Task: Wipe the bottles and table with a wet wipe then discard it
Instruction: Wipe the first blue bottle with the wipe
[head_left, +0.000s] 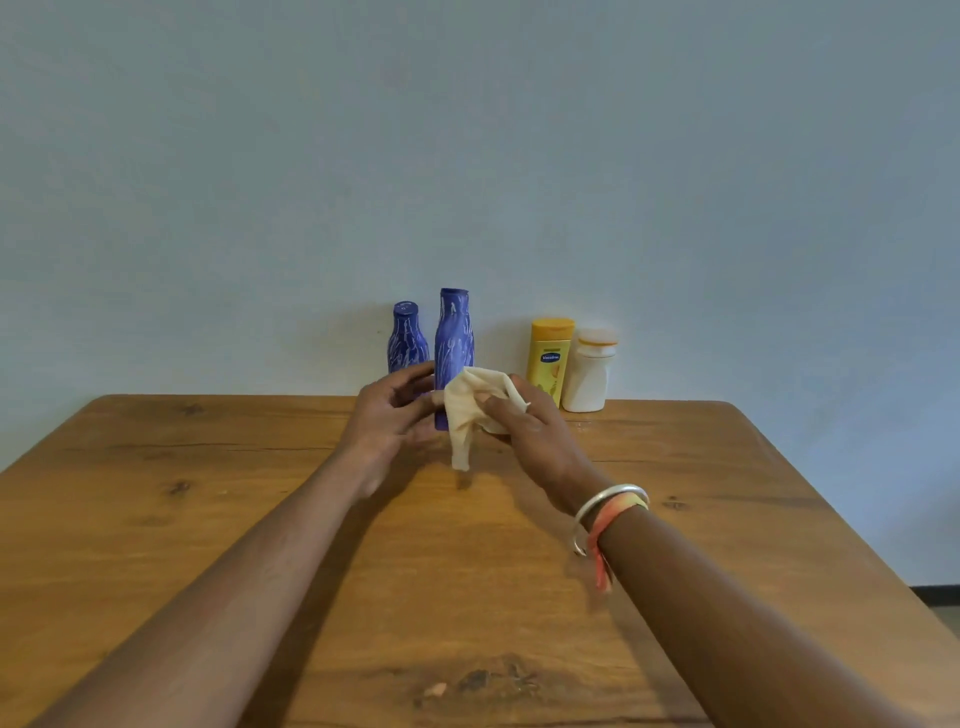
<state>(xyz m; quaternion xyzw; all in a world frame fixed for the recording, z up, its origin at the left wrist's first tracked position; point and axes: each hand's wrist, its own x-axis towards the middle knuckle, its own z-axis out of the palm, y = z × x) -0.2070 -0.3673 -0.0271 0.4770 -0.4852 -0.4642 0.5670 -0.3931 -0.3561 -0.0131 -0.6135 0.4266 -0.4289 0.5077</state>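
A tall blue bottle (453, 338) stands upright near the far middle of the wooden table (208, 519). My left hand (389, 415) grips its lower body from the left. My right hand (524, 426) holds a cream-coloured wet wipe (470, 410) against the bottle's lower right side, with a tail of the wipe hanging down toward the tabletop. A shorter blue bottle (407, 338) stands just behind my left hand. Further right, a yellow lotion bottle (549, 358) and a white bottle (589, 371) stand side by side by the wall.
All the bottles line the far edge of the table against a plain pale wall (467, 156). A small pale scrap (435, 689) lies on the tabletop near the front edge. The table's right edge drops to the floor (940, 608).
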